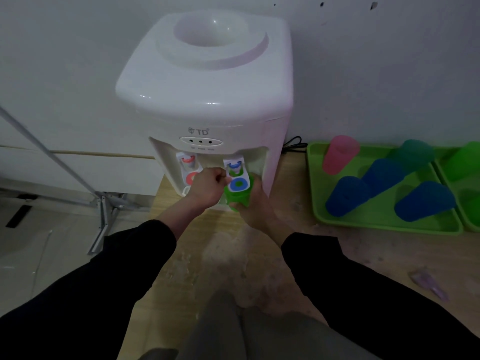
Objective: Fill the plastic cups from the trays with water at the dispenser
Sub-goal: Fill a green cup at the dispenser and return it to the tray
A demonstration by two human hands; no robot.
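Both arms, covered by long black fabric sleeves (pixel 124 263), are being stretched forward. The white plastic tap lever with blue ring (pixel 239 182) is being pinched by the curled left hand (pixel 207 187). A translucent green plastic cup (pixel 233 201) is being gripped by the right hand (pixel 255 206).

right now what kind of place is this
Probably a plain home or office room: a white water dispenser stands against a bare wall, with a green tray of plastic cups beside it on a wooden surface.
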